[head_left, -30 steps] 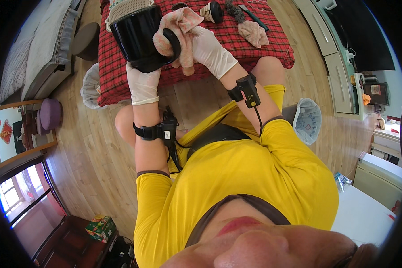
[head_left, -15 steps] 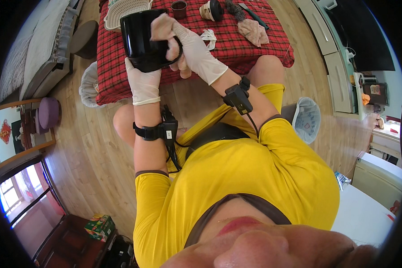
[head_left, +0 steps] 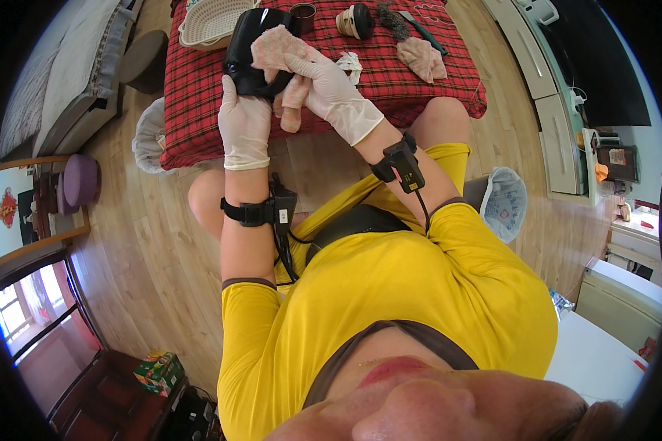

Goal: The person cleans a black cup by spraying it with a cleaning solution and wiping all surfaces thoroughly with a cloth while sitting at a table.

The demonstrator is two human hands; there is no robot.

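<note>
My left hand (head_left: 246,131), in a white glove, grips the lower end of a glossy black rounded container (head_left: 243,55), tilted above the near left part of the table. My right hand (head_left: 337,95), gloved too, is closed on a pale pink patterned cloth (head_left: 278,50). That cloth lies against the container's right side, and part of it hangs below my fingers. The container's exact kind does not show, since cloth and hands cover part of it. A crumpled white tissue (head_left: 351,67) lies on the table just right of my right hand.
On the red plaid tablecloth (head_left: 191,95) stand a white basket (head_left: 198,33), a dark cup (head_left: 303,22) and a beige-and-black round part (head_left: 353,22). Farther right are a grey scrubber (head_left: 394,26), a dark green tool (head_left: 428,37) and another pink cloth (head_left: 422,60). Lined bins (head_left: 505,204) flank me.
The black container has tilted and moved slightly to the right and away. The cloth in my right hand is now spread more openly over its side.
</note>
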